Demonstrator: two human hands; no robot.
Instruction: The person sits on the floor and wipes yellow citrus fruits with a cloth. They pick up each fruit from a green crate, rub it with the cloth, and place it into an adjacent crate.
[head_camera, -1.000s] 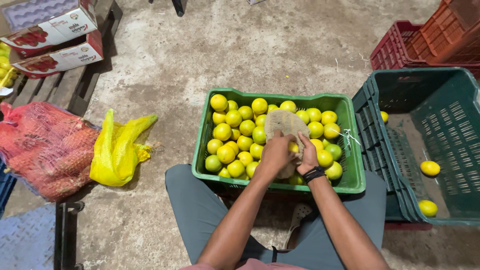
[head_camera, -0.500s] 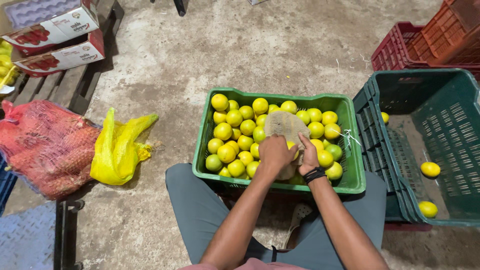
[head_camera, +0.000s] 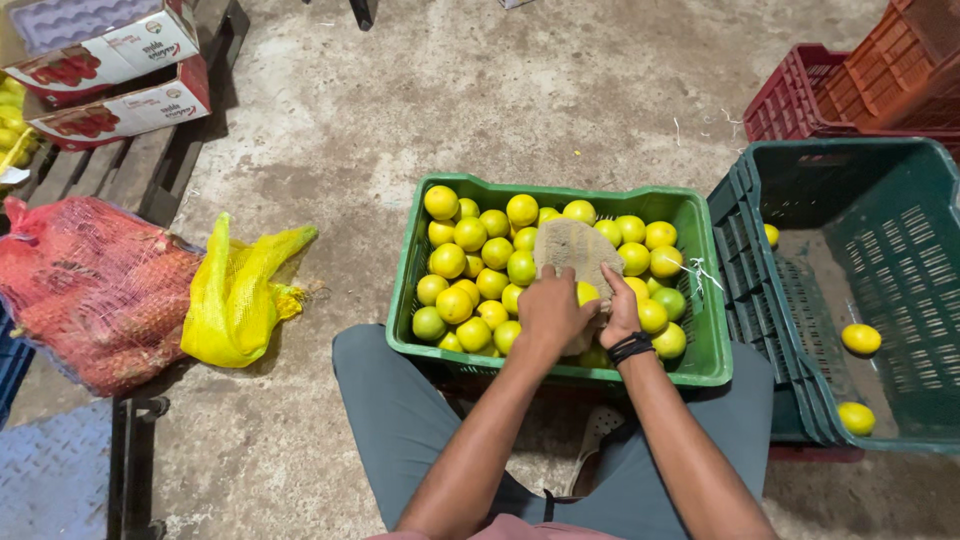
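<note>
A light green crate (head_camera: 700, 362) on the floor between my knees holds several yellow-green citrus fruits (head_camera: 460, 260). A piece of tan burlap cloth (head_camera: 578, 246) lies over the fruits in the crate's middle. My left hand (head_camera: 552, 308) presses on the cloth's near end, fingers curled around a yellow fruit (head_camera: 588, 293) that shows between my hands. My right hand (head_camera: 620, 310), with a black band at the wrist, grips the same cloth and fruit from the right side.
A dark green crate (head_camera: 765, 330) at right holds three loose fruits (head_camera: 860, 338). Red and orange crates (head_camera: 860, 80) stand behind it. At left lie a yellow mesh bag (head_camera: 235, 300), a red mesh sack (head_camera: 90, 290), cardboard boxes (head_camera: 110, 70) on a wooden pallet (head_camera: 140, 175).
My hands have shifted slightly on the cloth and fruit, the left hand turning over it. The cloth's far end has moved a little. Nothing else has moved.
</note>
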